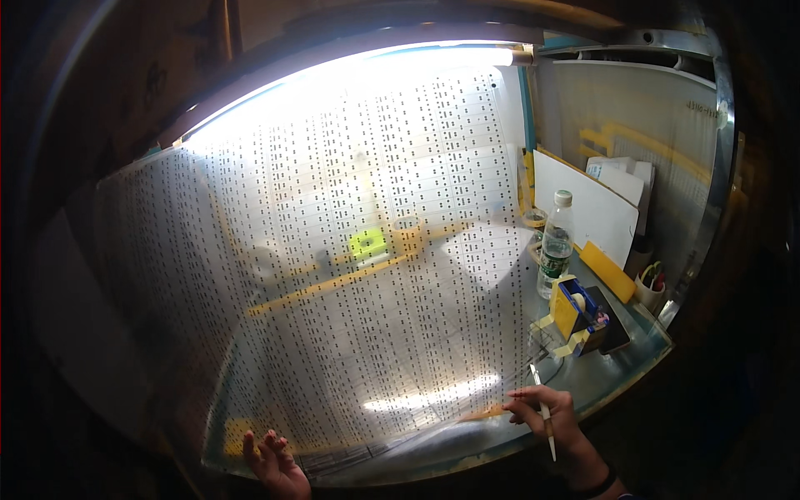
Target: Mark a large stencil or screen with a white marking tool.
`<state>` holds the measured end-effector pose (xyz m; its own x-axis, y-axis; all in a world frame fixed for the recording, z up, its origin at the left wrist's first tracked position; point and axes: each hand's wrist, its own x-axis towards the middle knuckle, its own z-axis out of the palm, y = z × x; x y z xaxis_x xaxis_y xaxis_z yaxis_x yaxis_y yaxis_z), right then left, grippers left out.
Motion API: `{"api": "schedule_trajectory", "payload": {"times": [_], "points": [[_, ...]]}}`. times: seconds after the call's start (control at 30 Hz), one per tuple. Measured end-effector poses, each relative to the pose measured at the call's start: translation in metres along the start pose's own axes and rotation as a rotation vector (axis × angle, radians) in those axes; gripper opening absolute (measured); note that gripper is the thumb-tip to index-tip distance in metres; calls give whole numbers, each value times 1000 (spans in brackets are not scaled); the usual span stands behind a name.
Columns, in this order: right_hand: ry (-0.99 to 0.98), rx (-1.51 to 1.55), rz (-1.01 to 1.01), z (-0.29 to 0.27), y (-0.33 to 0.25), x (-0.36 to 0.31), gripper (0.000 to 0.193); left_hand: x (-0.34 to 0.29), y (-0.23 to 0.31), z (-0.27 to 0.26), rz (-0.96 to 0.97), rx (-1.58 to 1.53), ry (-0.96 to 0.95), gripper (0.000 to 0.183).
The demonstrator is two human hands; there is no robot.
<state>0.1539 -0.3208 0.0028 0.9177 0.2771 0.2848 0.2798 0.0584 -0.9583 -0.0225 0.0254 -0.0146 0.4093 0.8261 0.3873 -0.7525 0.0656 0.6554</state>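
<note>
A large clear sheet printed with rows of small black marks spreads before me, over the bench and up toward the bright lamp. My left hand is by its near left edge, fingers bent and apart, with nothing visible in them; whether they touch the sheet I cannot tell. At the near right corner, my right hand is closed on a slim white pen-like tool. Its narrow top end points up and away, while its lower end sticks out below the hand. The right fingertips are close to the sheet's edge.
A lit tube lamp spans the back. To the right stand a clear bottle, a yellow and blue tape dispenser, a pen cup and a white board. Through the sheet show a yellow-green object and a tape roll.
</note>
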Motion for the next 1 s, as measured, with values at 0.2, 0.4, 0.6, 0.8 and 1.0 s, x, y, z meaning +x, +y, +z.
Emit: {"api": "schedule_trajectory", "payload": {"times": [0.2,0.4,0.6,0.8,1.0], "points": [[-14,-6,9,-1,0,0,17,1,0,-2,5,-26,-23,30],[-5,4,13,-1,2,0,17,2,-1,-3,6,-35,-21,30],[-12,-2,-2,-1,3,1,17,2,-1,-2,2,-40,-24,30],[-14,-8,-11,-1,4,1,17,2,-1,-3,11,-33,-18,30],[-16,-24,-17,-2,5,1,18,1,-1,1,15,51,40,32]]}}
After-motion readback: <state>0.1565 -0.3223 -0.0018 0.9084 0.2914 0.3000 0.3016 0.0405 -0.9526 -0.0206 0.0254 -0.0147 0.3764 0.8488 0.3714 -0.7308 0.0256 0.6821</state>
